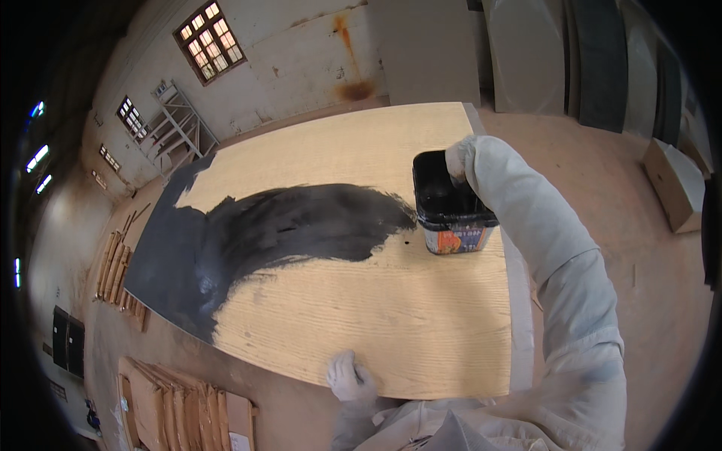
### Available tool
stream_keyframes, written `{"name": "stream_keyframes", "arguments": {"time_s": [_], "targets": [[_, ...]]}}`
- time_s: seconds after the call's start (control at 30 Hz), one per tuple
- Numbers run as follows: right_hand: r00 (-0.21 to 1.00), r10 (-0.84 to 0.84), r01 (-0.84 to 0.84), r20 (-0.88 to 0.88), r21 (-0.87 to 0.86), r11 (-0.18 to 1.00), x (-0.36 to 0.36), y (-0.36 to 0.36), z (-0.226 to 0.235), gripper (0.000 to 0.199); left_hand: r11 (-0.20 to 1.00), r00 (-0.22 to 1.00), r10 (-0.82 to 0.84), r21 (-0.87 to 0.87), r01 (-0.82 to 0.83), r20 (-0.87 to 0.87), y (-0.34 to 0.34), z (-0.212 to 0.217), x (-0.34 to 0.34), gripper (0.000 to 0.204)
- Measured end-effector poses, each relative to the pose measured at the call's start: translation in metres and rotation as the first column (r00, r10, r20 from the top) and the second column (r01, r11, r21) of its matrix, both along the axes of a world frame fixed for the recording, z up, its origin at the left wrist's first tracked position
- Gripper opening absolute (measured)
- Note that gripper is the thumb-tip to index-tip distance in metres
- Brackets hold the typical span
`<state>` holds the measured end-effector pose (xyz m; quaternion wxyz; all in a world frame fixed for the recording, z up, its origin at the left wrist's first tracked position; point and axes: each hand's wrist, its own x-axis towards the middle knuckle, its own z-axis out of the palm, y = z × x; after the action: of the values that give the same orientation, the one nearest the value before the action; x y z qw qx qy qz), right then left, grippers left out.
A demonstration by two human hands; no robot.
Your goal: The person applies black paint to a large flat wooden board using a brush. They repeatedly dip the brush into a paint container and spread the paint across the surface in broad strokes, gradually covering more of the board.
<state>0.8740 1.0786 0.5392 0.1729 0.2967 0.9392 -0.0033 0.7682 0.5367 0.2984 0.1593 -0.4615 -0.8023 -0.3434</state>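
Note:
A large pale wood-grain board lies in front of me, its left end and middle coated with dark grey paint. Toward its far right stands a black-rimmed square bucket with a colourful label and dark, wet-looking inner walls. My right hand, in a pale glove, reaches over the bucket's right rim. Its fingers look closed and dip inside; whatever they hold is hidden. At the board's near edge rests my gloved left hand, fingers curled, with nothing visible in it.
Wrapped brown panels stand at the lower left, and more bundles lean beyond the board's left end. Large slabs line the back right. A cardboard box sits on the floor at right. A metal stand is by the wall.

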Motion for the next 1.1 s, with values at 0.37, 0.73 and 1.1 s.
{"name": "stream_keyframes", "arguments": {"time_s": [0.37, 0.73, 1.1], "targets": [[0.997, -0.059, 0.058, 0.056, 0.020, 0.998, 0.008, 0.030, -0.006, 0.009, 0.999, 0.999, -0.014, -0.030, 0.015, 0.030, 0.001, 0.001, 0.001, 0.036], [0.931, 0.295, -0.342, 0.213, 0.231, 0.911, 0.099, 0.047, 0.029, 0.007, 0.913, 0.911, -0.393, -0.063, 0.402, 0.122, -0.009, 0.029, -0.027, 0.038], [0.740, -0.657, 0.658, -0.143, -0.052, 0.751, 0.085, -0.037, 0.043, 0.007, 0.747, 0.696, -0.664, 0.184, 0.640, 0.274, -0.048, 0.018, -0.099, 0.043]]}}
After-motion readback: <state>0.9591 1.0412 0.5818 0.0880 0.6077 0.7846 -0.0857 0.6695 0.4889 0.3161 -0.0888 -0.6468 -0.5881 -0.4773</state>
